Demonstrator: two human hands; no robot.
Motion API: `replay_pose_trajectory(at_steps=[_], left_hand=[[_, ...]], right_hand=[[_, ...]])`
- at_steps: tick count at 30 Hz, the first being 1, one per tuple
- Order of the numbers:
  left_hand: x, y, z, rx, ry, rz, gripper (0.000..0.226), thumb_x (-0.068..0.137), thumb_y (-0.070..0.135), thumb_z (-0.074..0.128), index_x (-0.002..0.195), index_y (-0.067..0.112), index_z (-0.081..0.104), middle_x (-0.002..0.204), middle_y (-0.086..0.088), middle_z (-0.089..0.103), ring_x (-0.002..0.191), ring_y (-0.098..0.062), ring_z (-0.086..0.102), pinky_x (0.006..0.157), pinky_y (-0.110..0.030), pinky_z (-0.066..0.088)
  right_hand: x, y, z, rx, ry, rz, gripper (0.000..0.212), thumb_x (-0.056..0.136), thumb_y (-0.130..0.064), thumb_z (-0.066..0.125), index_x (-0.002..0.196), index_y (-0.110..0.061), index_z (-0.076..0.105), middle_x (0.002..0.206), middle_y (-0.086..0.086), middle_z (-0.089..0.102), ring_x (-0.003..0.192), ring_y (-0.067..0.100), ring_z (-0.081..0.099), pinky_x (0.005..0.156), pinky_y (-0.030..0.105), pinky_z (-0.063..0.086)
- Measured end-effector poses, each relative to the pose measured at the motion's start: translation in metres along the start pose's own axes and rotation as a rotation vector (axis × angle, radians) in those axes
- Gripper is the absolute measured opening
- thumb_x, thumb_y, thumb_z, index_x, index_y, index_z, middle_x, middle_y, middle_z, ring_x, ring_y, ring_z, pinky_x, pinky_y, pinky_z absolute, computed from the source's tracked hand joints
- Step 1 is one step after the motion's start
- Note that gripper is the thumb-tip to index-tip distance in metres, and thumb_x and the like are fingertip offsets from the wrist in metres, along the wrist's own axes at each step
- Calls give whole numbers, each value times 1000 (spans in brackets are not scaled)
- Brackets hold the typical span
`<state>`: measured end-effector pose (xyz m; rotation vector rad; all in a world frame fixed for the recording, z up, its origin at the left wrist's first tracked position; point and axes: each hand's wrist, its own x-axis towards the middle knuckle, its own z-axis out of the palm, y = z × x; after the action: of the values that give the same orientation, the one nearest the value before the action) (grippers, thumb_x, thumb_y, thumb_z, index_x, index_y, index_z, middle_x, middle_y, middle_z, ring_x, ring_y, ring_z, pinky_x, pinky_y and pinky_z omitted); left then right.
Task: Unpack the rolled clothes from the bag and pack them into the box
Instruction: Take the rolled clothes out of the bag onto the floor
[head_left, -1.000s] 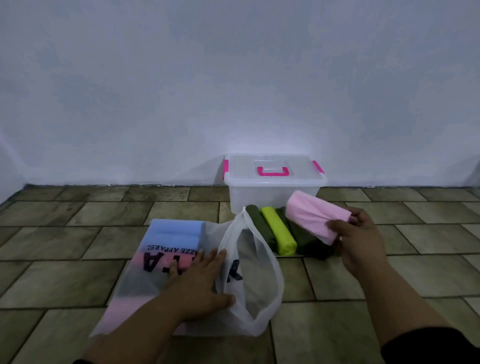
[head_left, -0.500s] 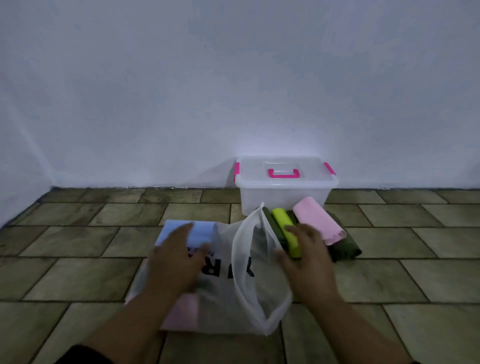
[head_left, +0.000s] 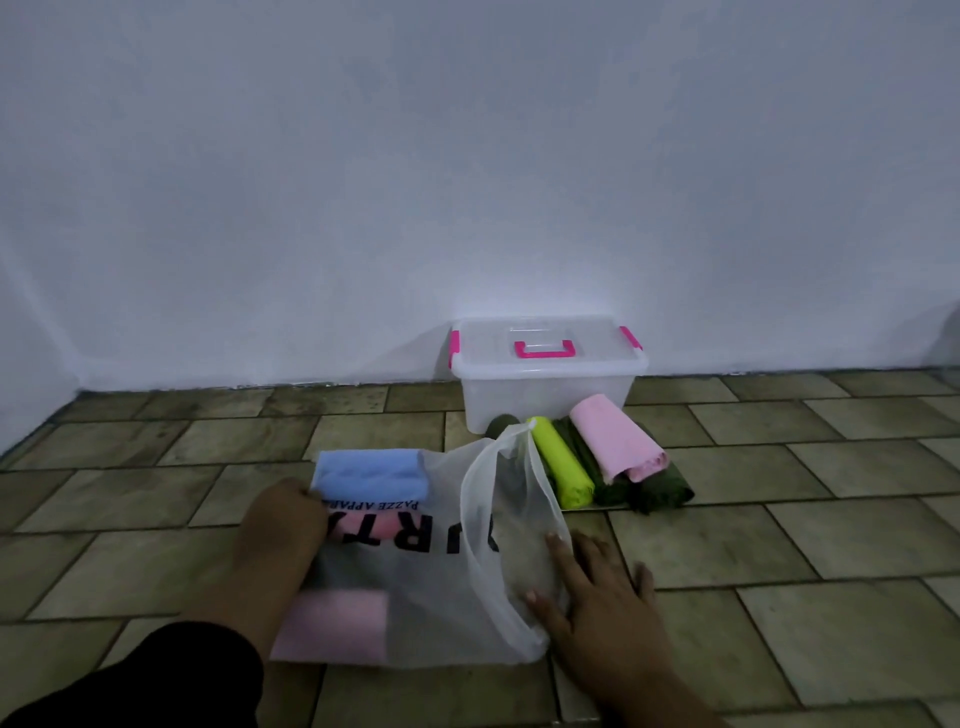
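A translucent white plastic bag (head_left: 431, 587) with black lettering lies on the tiled floor, its mouth open to the right. Inside it show a blue roll (head_left: 371, 473), a bright pink roll (head_left: 363, 525) and a pale pink roll (head_left: 332, 626). My left hand (head_left: 283, 525) rests on the bag's left end. My right hand (head_left: 597, 597) has its fingers spread at the bag's mouth, fingertips just inside. Beyond the bag lie a lime roll (head_left: 561, 467), dark green rolls (head_left: 649, 491) and a pale pink roll (head_left: 615, 439) on top of them. The clear box (head_left: 545, 384) with pink latches stands lidded behind them.
The white wall (head_left: 467, 182) runs right behind the box. Olive floor tiles (head_left: 805, 545) stretch to the right and left of the bag.
My right hand let go of the pale pink roll on the pile, then came back to the bag's mouth. My left hand slid to the bag's left end. The view shifted.
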<state>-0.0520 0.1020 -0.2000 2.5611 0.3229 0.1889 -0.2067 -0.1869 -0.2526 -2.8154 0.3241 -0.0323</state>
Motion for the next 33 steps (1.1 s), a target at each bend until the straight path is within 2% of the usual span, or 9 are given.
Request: replay_pose_trajectory(at_steps=[4,9,12,15,24,26,28,30,33], left_hand=[[-8,28,-23,-9,138,169,29,95,24,44,67,19,51,68,-3,54,60,-18,47,58,-31,35],[-28,94,-72,37,325,532,21,95,24,45,81,19,60,80,-2,53,73,-22,49,64,-32,38],[-34,113,-99,21,408,650,21,95,23,47,80,16,60,75,-2,51,69,-21,48,62,-31,35],[-24,113,-114,11,410,614,20,93,22,49,78,16,61,75,-4,56,70,-23,50,63,-32,36],[5,53,-66,166,52,159,7,84,9,49,84,7,56,95,-18,63,80,-30,55,64,-33,41],[-2,54,-54,187,-11,57,30,91,23,45,111,3,55,123,-22,54,107,-36,53,84,-41,46],[-23,69,-44,210,-4,35,61,94,48,37,142,11,32,151,-17,27,137,-38,29,107,-54,30],[-54,91,-27,203,-4,271,78,89,68,18,151,21,7,161,-7,2,147,-30,2,114,-58,11],[-103,118,0,157,-141,593,94,66,89,-5,145,40,-13,159,7,-13,147,-21,-12,113,-57,4]], right_hand=[[1,0,2,-31,10,-1,80,71,-84,1,144,-51,1,157,-8,16,145,13,3,114,52,3],[0,0,1,-16,-22,-13,78,70,-85,6,142,-55,5,159,-4,13,146,15,1,113,54,1],[0,1,-1,0,-37,-10,79,71,-83,9,143,-51,7,159,-6,11,146,14,0,113,55,-1],[-1,2,-2,-11,-21,-7,80,69,-79,11,143,-50,10,159,-8,13,146,13,2,111,58,2],[-3,6,-6,42,-29,27,82,65,-76,30,142,-50,20,157,-17,11,145,5,2,112,57,1],[-4,5,-7,44,-25,26,83,62,-75,30,141,-50,20,157,-17,11,145,5,2,112,57,1],[-4,5,-8,58,-28,26,83,62,-73,31,142,-50,20,157,-17,10,145,5,1,112,57,0],[-5,5,-9,62,-33,21,83,64,-73,32,142,-50,20,158,-17,9,145,5,0,113,56,0],[-6,5,-11,62,-38,10,83,65,-74,33,143,-50,18,158,-17,8,145,6,0,113,57,0]])
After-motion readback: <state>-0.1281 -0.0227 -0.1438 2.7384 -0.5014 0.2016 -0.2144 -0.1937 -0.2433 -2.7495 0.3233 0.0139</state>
